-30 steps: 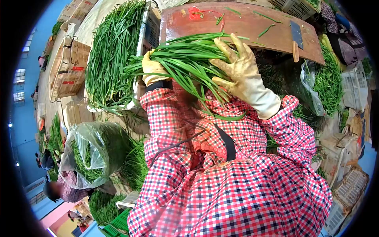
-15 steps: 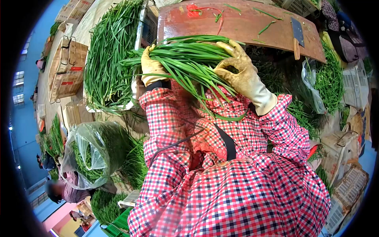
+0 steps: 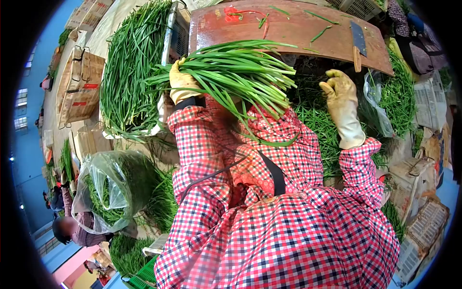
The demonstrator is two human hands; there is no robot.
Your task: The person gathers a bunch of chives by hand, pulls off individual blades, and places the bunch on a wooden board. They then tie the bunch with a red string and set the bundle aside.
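Note:
My left hand (image 3: 183,84), in a pale yellow rubber glove, is closed around a bunch of garlic chives (image 3: 240,67). The bunch lies sideways in front of my chest, its pale stem ends fanned toward the right and some leaves drooping. Well to the right of those ends, my right hand (image 3: 342,103) is in a soiled glove of the same kind. Its fingers are bent but apart, with nothing in them. Below and behind that hand spreads a loose pile of green trimmings (image 3: 313,132).
A brown board (image 3: 298,29) ahead carries a cleaver (image 3: 358,41), red string (image 3: 233,15) and loose leaves. Left stand a white crate (image 3: 169,36) heaped with chives, wooden boxes (image 3: 79,94) and a clear plastic bag (image 3: 106,183). Another person (image 3: 82,224) is at lower left.
My right hand has let go of the stem ends and moved away to the right, uncovering them. My left hand keeps its hold on the bunch in nearly the same place.

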